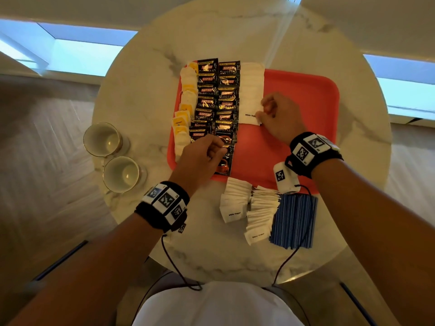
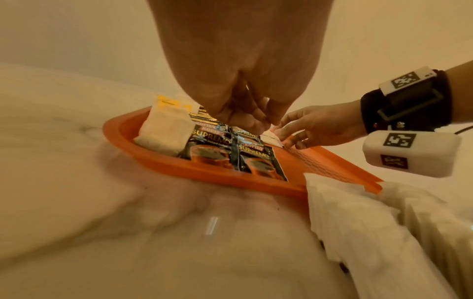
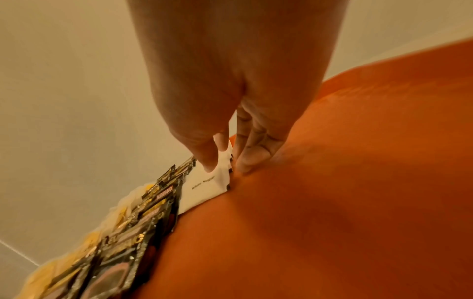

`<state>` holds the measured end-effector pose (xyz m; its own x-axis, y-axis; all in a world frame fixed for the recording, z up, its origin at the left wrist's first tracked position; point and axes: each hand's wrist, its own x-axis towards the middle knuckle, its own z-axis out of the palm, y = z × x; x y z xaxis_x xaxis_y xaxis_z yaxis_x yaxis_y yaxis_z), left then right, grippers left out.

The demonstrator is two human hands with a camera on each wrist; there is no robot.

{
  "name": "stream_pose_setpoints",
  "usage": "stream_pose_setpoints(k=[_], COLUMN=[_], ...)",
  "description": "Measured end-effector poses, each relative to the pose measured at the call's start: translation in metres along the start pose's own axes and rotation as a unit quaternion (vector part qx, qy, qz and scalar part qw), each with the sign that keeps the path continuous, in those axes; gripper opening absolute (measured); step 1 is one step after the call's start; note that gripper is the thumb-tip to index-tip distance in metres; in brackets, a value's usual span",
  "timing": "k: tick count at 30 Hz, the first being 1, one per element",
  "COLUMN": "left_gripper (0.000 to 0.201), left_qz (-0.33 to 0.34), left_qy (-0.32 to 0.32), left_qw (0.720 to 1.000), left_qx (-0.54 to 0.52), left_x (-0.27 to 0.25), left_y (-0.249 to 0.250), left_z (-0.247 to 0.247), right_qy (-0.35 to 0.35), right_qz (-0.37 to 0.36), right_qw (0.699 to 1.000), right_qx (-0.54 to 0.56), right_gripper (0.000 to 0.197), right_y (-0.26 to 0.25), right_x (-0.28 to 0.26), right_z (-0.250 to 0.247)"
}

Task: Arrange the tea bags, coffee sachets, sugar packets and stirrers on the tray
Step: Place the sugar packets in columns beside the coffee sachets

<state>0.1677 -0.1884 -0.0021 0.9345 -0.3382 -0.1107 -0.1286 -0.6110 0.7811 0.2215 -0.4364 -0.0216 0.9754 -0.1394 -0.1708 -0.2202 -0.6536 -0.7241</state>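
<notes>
here, right grip (image 1: 279,116) pinching sugar packet (image 1: 250,115)

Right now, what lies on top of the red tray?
On the tray: a tea bag column, two coffee sachet columns, and a sugar packet row. Both hands cover some packets; the tray's right side is bare.
</notes>
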Motion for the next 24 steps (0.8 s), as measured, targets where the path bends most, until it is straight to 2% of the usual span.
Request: stream_pose_setpoints(k=[4, 6, 10, 13, 18, 20, 24], left_gripper=[0.010, 0.011, 0.013, 0.020, 0.039, 0.040, 0.034], left_qz=[-0.013, -0.006, 0.101, 0.129, 0.090, 0.073, 0.012], left_qy=[-0.044, -0.077, -0.113, -0.112, -0.101, -0.096, -0.128], left_qw=[0.999, 0.997, 0.985, 0.979, 0.975, 0.977, 0.976], left_qx=[0.011, 0.017, 0.084, 0.109, 0.177, 0.177, 0.175], left_x=[-0.023, -0.037, -0.072, -0.096, -0.122, -0.126, -0.124], left_y=[-0.001, -0.004, -0.003, -0.008, -0.019, -0.021, -0.019], left_z=[0.002, 0.005, 0.014, 0.027, 0.044, 0.046, 0.047], right_qy=[0.048, 0.044, 0.027, -0.001, -0.020, -0.020, -0.027], right_qz=[-0.003, 0.002, 0.001, 0.011, 0.011, 0.009, 0.010], right_qw=[0.999, 0.998, 0.999, 0.998, 0.997, 0.996, 0.995], right_qx=[0.019, 0.034, 0.044, 0.055, 0.073, 0.083, 0.090], right_gripper=[0.022, 0.022, 0.018, 0.013, 0.010, 0.010, 0.013], right_y=[-0.007, -0.009, -0.014, -0.018, -0.020, -0.020, -0.019], right_x=[-0.025, -0.047, -0.103, -0.142, -0.191, -0.204, -0.218], right_z=[-0.006, -0.006, -0.002, 0.000, 0.006, 0.010, 0.018])
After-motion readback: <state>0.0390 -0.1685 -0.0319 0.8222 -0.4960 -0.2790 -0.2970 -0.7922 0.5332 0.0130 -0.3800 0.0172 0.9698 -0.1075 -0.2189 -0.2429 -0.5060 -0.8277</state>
